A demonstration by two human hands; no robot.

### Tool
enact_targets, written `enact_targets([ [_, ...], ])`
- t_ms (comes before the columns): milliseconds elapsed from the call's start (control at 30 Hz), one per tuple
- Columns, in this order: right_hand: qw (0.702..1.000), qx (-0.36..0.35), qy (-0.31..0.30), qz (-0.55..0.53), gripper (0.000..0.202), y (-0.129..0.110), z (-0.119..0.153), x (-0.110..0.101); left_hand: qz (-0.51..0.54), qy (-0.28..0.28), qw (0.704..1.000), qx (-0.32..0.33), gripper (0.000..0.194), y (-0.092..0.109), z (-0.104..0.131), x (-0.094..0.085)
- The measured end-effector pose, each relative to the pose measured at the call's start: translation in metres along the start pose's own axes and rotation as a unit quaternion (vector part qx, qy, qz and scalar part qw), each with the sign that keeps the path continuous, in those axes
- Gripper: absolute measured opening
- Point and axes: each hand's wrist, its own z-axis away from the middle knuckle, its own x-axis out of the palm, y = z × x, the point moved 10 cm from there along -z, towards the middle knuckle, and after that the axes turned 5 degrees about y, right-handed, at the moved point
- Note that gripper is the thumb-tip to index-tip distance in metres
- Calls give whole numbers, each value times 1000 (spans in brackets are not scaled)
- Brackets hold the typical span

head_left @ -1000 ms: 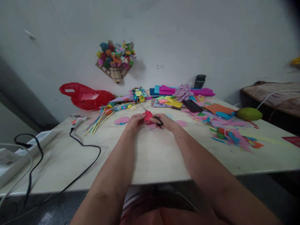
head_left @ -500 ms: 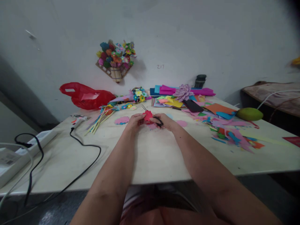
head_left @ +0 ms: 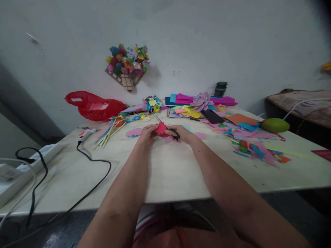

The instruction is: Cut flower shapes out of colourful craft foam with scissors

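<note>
A red scalloped paper flower (head_left: 160, 128) is held above the middle of the table by my left hand (head_left: 148, 133), its fingers closed on the left edge. My right hand (head_left: 183, 133) is closed round the black handles of a pair of scissors (head_left: 177, 134); the thin blades point up and away behind the flower. My right fingertips are close to the flower's right edge; whether they touch it I cannot tell. Pink scalloped paper cut-outs (head_left: 134, 132) lie left of my hands, with a bit of blue under them. Another pink cut-out (head_left: 200, 135) lies to the right.
Paper scraps (head_left: 261, 151) spread over the right side, near a green mango-like fruit (head_left: 275, 125). Coloured paper sheets (head_left: 191, 113), a phone-like dark object (head_left: 212, 116) and a lilac flower (head_left: 202, 102) lie at the back. On the left are a red bag (head_left: 100, 107), a corded white tool (head_left: 87, 133) and a power strip (head_left: 46, 151).
The red paper flower has shifted slightly left and turned, showing its face more fully. Both hands keep their hold, and the scissors have hardly moved.
</note>
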Motion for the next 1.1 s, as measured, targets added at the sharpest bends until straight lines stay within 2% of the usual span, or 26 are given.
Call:
enact_targets([
  [400, 1000, -5, -2, 10, 25, -4, 3, 1, 6, 23, 1000, 7, 17, 2, -1, -5],
  [800, 1000, 11, -18, 19, 25, 6, -1, 1, 23, 51, 998, 14, 16, 3, -2, -11],
  [1100, 999, 3, -19, 29, 26, 4, 0, 1, 22, 62, 998, 4, 13, 3, -1, -11],
])
